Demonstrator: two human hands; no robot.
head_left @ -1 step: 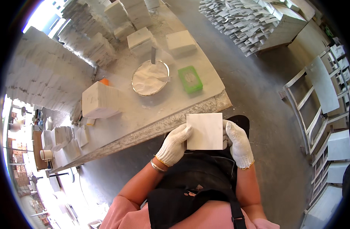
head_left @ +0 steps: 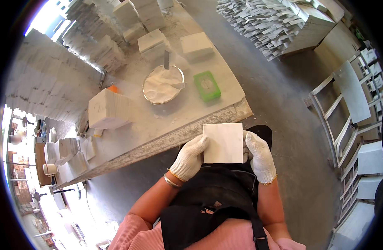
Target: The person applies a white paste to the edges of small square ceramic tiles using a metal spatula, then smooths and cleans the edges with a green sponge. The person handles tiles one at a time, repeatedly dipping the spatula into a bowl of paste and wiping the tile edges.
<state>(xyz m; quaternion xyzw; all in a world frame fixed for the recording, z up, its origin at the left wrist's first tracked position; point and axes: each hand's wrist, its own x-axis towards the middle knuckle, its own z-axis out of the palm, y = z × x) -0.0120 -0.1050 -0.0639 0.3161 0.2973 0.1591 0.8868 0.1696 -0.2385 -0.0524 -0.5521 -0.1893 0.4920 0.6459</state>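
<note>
Square white stone tile [head_left: 223, 143] held flat above lap, just off the dusty stone surface [head_left: 191, 112] edge, left gloved hand [head_left: 190, 158] and right gloved hand [head_left: 260, 156] each in clenched grip on its side edges.

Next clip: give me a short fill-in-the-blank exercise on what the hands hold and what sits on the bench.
1. Both gloved hands, the left hand and the right hand, hold a square white ____ between them.
2. The round metal bowl on the stone workbench holds a ____ powder or paste.
3. Right of the bowl lies a rectangular ____ sponge-like block.
4. The white stone block stands to the ____ of the bowl.

Missing words: tile; white; green; left
</note>
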